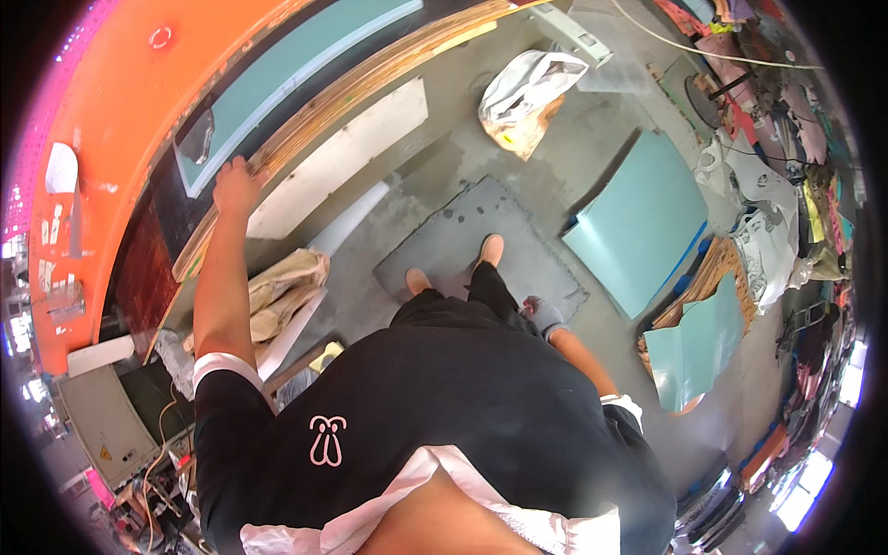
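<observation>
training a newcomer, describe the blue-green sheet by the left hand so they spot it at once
Find the big orange panel at upper left. Just right of it, on a dark surface, lies the long blue-green sheet, its near end beside the left hand. A dark, ragged patch near that end sets it apart from the other blue-green sheets, farther right.

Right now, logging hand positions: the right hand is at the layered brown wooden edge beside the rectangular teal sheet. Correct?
Wrong hand: the head view shows the left hand at the layered brown wooden edge beside the rectangular teal sheet.
</observation>
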Demonstrator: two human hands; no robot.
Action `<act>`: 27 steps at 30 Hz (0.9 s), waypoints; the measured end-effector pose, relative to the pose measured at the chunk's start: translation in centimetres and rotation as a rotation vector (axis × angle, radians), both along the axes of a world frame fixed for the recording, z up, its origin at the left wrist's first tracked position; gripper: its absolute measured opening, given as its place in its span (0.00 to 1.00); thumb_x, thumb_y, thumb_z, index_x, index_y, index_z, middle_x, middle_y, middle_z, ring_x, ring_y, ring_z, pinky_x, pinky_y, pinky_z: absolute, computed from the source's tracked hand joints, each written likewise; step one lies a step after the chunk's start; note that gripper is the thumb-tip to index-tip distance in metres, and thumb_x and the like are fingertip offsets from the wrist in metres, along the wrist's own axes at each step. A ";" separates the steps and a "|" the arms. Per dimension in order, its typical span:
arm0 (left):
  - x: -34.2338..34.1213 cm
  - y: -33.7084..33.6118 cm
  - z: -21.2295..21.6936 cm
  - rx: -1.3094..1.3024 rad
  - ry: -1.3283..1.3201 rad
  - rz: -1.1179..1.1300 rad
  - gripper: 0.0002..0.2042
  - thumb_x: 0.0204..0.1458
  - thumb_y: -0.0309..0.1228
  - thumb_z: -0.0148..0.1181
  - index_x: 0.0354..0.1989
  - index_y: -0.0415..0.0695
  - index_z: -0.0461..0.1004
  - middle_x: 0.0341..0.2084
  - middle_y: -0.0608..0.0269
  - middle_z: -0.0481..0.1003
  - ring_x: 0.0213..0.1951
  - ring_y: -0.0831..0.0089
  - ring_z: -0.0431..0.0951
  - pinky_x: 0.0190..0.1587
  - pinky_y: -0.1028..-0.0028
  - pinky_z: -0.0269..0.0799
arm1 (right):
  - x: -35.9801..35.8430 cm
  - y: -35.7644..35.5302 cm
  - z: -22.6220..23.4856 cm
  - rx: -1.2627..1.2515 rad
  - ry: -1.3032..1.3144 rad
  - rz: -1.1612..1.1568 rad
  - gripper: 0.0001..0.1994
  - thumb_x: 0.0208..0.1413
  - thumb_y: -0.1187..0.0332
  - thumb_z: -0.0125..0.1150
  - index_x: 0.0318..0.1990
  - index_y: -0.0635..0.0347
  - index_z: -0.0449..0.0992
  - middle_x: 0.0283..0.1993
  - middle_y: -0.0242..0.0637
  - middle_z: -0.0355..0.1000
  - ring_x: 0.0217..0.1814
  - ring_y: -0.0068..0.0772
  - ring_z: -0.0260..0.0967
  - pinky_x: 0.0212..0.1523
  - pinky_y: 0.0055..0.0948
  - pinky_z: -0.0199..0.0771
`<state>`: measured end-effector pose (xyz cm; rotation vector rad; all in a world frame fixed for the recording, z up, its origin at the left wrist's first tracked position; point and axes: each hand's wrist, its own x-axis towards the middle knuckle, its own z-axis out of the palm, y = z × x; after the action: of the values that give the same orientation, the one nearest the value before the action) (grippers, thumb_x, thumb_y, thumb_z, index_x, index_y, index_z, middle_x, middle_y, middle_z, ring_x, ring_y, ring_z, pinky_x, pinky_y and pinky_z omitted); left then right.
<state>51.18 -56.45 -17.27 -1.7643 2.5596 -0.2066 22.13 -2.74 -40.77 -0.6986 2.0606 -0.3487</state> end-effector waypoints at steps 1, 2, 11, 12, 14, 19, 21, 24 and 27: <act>0.1 0.6 0.0 -0.008 -0.007 -0.020 0.24 0.44 0.47 0.65 0.42 0.43 0.69 0.42 0.51 0.71 0.48 0.52 0.71 0.46 0.56 0.70 | 1.1 0.9 -1.8 -0.022 -0.134 -0.130 0.20 0.52 0.54 0.56 0.46 0.59 0.74 0.41 0.49 0.75 0.46 0.49 0.73 0.47 0.37 0.71; 0.3 1.2 0.0 -0.024 -0.012 -0.042 0.23 0.44 0.47 0.65 0.42 0.43 0.69 0.41 0.52 0.71 0.48 0.53 0.71 0.46 0.56 0.70 | 2.2 1.6 -3.5 -0.073 -0.257 -0.258 0.20 0.52 0.54 0.56 0.46 0.58 0.74 0.40 0.49 0.75 0.45 0.49 0.73 0.47 0.37 0.70; 0.7 8.9 -0.4 -0.067 0.020 -0.083 0.22 0.43 0.48 0.65 0.39 0.44 0.69 0.38 0.57 0.71 0.45 0.56 0.71 0.43 0.57 0.68 | -0.7 0.6 -0.7 -0.055 0.048 0.031 0.20 0.51 0.54 0.56 0.45 0.58 0.75 0.37 0.48 0.75 0.39 0.47 0.74 0.43 0.37 0.71; 0.8 9.7 -0.5 -0.073 0.022 -0.085 0.22 0.43 0.47 0.65 0.38 0.44 0.69 0.37 0.56 0.71 0.44 0.56 0.71 0.43 0.57 0.68 | -1.6 0.2 0.1 -0.049 0.066 0.053 0.19 0.51 0.55 0.57 0.45 0.59 0.74 0.36 0.46 0.75 0.39 0.44 0.74 0.43 0.35 0.72; 1.1 11.1 -0.6 -0.111 0.021 -0.114 0.22 0.43 0.47 0.65 0.38 0.44 0.69 0.36 0.56 0.71 0.43 0.55 0.71 0.43 0.57 0.68 | -2.7 0.7 0.6 -0.137 0.089 0.010 0.18 0.51 0.56 0.58 0.43 0.61 0.75 0.33 0.45 0.75 0.37 0.41 0.74 0.41 0.34 0.72; 2.5 14.7 -1.1 -0.194 -0.016 -0.273 0.23 0.44 0.47 0.64 0.38 0.41 0.69 0.33 0.52 0.71 0.41 0.52 0.71 0.42 0.58 0.68 | -3.7 6.8 -2.5 -0.181 -0.084 -0.333 0.19 0.48 0.58 0.56 0.43 0.60 0.76 0.36 0.48 0.75 0.41 0.48 0.74 0.44 0.37 0.71; 2.6 16.0 -1.4 -0.216 -0.049 -0.279 0.23 0.45 0.48 0.64 0.38 0.41 0.68 0.34 0.52 0.71 0.41 0.51 0.71 0.43 0.57 0.67 | -3.0 10.2 -3.4 -0.096 -0.067 -0.348 0.17 0.49 0.59 0.56 0.43 0.60 0.76 0.35 0.47 0.75 0.39 0.45 0.73 0.42 0.35 0.71; 2.5 17.9 -1.6 -0.174 -0.050 -0.262 0.22 0.46 0.46 0.63 0.37 0.40 0.68 0.34 0.49 0.71 0.40 0.49 0.70 0.43 0.56 0.66 | -0.5 14.5 -3.8 0.146 -0.051 -0.260 0.16 0.51 0.60 0.55 0.42 0.61 0.76 0.32 0.45 0.75 0.35 0.37 0.74 0.38 0.31 0.71; 2.2 19.4 -1.5 -0.165 -0.032 -0.294 0.21 0.46 0.46 0.64 0.35 0.40 0.68 0.33 0.48 0.71 0.39 0.48 0.70 0.42 0.55 0.66 | 1.2 17.4 -4.2 0.276 -0.170 -0.277 0.16 0.51 0.61 0.55 0.44 0.60 0.76 0.36 0.47 0.76 0.38 0.38 0.74 0.41 0.32 0.72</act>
<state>53.39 -37.06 -18.79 -1.4026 2.8421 -0.4600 23.35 14.62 -44.95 -0.2101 1.9924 -0.2618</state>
